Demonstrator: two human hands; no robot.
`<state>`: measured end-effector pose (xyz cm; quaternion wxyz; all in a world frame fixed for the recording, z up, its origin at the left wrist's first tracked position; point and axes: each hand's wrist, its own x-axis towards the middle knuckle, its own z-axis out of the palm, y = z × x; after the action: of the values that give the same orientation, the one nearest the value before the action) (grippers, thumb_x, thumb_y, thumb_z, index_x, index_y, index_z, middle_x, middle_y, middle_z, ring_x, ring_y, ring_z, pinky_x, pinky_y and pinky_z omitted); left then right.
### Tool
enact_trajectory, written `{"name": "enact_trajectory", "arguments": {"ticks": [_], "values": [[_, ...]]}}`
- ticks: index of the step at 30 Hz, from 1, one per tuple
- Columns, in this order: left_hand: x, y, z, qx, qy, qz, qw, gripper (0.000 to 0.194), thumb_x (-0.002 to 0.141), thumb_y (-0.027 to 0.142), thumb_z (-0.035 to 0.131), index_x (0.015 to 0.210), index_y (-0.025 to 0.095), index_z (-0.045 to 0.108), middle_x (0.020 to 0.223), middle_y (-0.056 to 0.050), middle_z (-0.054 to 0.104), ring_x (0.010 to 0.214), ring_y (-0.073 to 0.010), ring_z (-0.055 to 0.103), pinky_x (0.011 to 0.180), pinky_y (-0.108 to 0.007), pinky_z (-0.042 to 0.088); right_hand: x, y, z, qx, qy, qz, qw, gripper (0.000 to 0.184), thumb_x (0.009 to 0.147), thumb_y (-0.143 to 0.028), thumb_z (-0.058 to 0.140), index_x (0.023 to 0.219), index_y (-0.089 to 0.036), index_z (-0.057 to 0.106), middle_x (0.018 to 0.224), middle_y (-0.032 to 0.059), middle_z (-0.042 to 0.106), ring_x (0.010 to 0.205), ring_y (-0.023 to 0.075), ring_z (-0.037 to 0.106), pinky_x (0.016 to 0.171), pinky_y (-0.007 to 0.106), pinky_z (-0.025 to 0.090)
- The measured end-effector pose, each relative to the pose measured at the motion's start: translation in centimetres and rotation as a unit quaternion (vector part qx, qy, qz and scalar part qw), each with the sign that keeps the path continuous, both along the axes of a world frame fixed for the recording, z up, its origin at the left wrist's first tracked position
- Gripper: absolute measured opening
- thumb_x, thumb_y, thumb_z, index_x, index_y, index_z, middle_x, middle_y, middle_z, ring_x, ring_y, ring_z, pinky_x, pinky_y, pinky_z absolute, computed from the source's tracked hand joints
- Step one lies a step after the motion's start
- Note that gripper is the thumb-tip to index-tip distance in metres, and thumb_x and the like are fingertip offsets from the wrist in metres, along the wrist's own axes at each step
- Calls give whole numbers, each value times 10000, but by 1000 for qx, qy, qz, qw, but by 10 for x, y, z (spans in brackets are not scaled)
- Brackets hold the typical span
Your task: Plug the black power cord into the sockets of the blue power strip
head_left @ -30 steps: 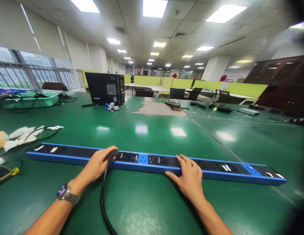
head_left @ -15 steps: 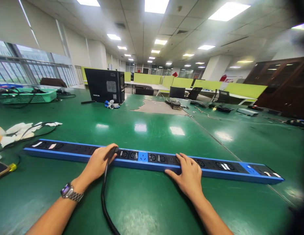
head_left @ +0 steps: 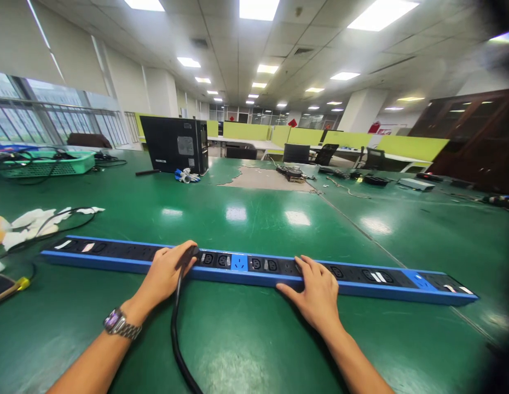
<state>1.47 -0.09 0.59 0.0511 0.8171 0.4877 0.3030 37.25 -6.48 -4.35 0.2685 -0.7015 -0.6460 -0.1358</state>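
A long blue-and-black power strip lies crosswise on the green table, with rows of sockets facing up. My left hand, a watch on its wrist, is closed round a black power plug at the strip's sockets. From that plug a thick black cable hangs down toward the bottom edge. How deep the plug sits in its socket is hidden by my fingers. My right hand rests on the strip right of centre, fingertips over the top and thumb along the near side, gripping its body.
Behind stands a black computer case with blue-white gloves by it. At left are a green basket of cables, crumpled white material and a yellow-tipped object. Electronic parts lie by a torn mat patch.
Hardly anything differs. Both hands keep their places on the plug and the strip; the view has shifted very slightly.
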Motion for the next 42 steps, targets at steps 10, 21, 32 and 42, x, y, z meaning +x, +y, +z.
{"name": "enact_trajectory", "arguments": {"ticks": [10,21,32,42], "values": [[-1,1,-2,-4,1,1,1000,352,937,465,406,1189,245,518,1111,-54,691,925,-211,641,868,-358,411,-1,0,1,2,17,3,1000,669,728,-617,605,1256,-214,530,1307,114,542,1166,334,444,981,500,299],[-1,2,-3,2,-6,0,1000,366,932,477,411,1188,243,530,1104,-67,692,927,-208,639,876,-363,420,-2,0,1,3,26,4,1000,663,735,-629,585,1255,-220,537,1297,116,542,1166,332,442,976,508,298],[-2,3,-10,62,-47,20,997,389,877,513,510,1119,220,595,1048,-80,713,924,-240,653,882,-392,466,-1,1,0,9,17,4,1000,671,723,-622,606,1247,-207,543,1288,119,550,1157,328,447,964,506,314],[1,-3,-6,72,-77,29,994,399,908,492,473,1150,206,609,1058,-85,707,957,-237,641,878,-372,486,-1,1,0,10,20,2,1000,684,722,-641,593,1241,-198,547,1292,114,552,1156,330,447,969,495,300]]}}
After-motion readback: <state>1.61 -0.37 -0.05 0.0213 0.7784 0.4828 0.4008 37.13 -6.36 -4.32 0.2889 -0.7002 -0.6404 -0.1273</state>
